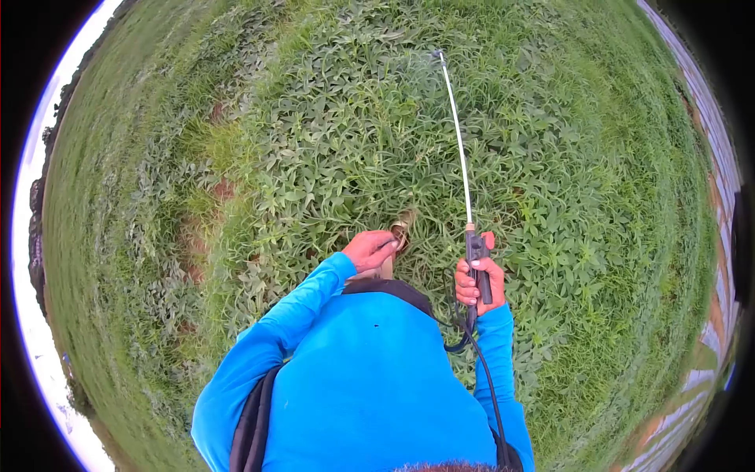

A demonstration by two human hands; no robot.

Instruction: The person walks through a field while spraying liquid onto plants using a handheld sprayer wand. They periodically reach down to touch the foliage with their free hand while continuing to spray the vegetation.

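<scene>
My right hand [467, 285] is wrapped round the black handle of a spray wand [459, 141], which has a red part near its top. The long pale tube points forward over the leaves, and a faint mist seems to hang by its tip. From the handle a black hose [488, 377] runs back along my right sleeve. My left hand [370, 250] is in front of my waist with its fingers curled together. Something small and dark shows at those fingertips, but I cannot make out what it is.
Dense green leafy plants [338, 149] mixed with grass cover the ground all around. Bare reddish soil [193, 244] shows at the left. A shoe [403, 230] is partly visible among the plants below me. Pale strips [712, 338] run along the far right edge.
</scene>
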